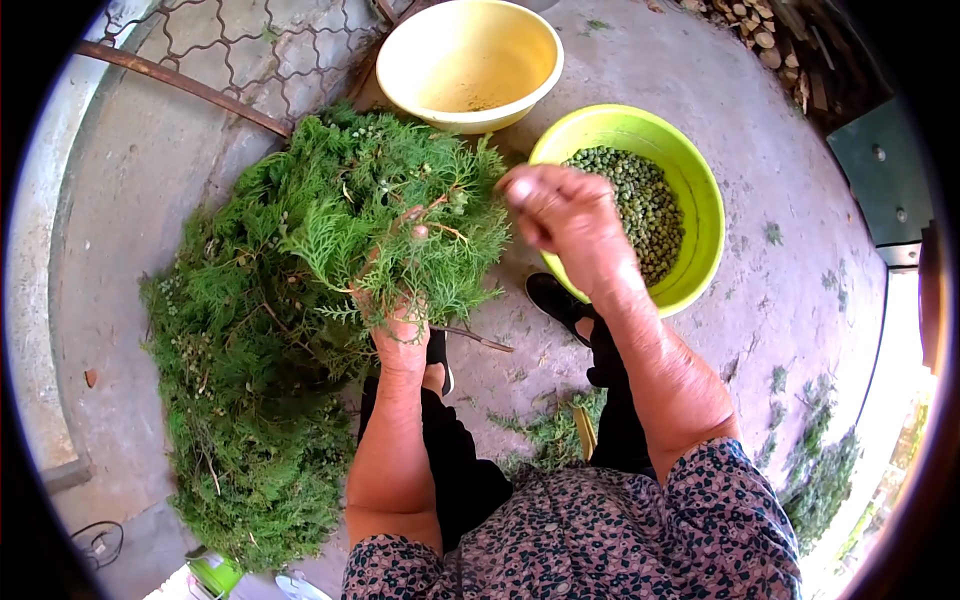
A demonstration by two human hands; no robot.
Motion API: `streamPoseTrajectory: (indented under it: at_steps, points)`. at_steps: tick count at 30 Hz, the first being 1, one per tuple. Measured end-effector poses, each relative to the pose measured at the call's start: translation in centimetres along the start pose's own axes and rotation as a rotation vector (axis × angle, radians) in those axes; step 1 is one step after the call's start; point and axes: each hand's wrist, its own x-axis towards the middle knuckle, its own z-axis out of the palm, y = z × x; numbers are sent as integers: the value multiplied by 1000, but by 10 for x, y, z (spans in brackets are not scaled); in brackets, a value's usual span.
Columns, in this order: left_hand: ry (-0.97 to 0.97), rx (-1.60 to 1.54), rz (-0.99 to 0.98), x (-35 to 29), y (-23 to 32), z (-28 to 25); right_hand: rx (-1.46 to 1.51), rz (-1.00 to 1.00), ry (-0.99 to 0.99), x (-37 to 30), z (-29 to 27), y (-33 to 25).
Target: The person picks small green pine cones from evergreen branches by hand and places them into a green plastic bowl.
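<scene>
My left hand (403, 322) is wrapped round a leafy conifer branch (455, 205), probably cypress or thuja. Sprays of foliage cover most of its fingers; a fingertip shows higher up among the leaves. Small round cones sit among the sprays. My right hand (570, 215) hovers between that branch and a lime-green basin (708, 235), overlapping the basin's left side. Its thumb and fingers are pinched together, and anything between them is too small to make out. Many small green cones (652, 220) lie in the basin. Under and left of my left hand spreads a big heap of cut branches (260, 400).
A pale yellow basin (545, 75), with a few bits at its bottom, stands beyond the heap. Rusty metal lattice (180, 75) lies at the far left. Stacked firewood (765, 40) is at the far right. Loose sprigs (560, 430) litter the floor by my feet.
</scene>
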Motion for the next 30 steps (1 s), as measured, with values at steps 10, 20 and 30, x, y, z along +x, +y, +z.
streamPoseTrajectory:
  at_steps: [10, 20, 30]
  points:
    - [-1, -371, -178, 0, 21, 18, -44, 0, 3, 10, 8, 19]
    - [-96, -317, -52, 8, 31, 24, -204, -116, 93, 6, 10, 25]
    - [-113, -712, -289, 2, 30, 26, -184, -121, 87, 10, 11, 27]
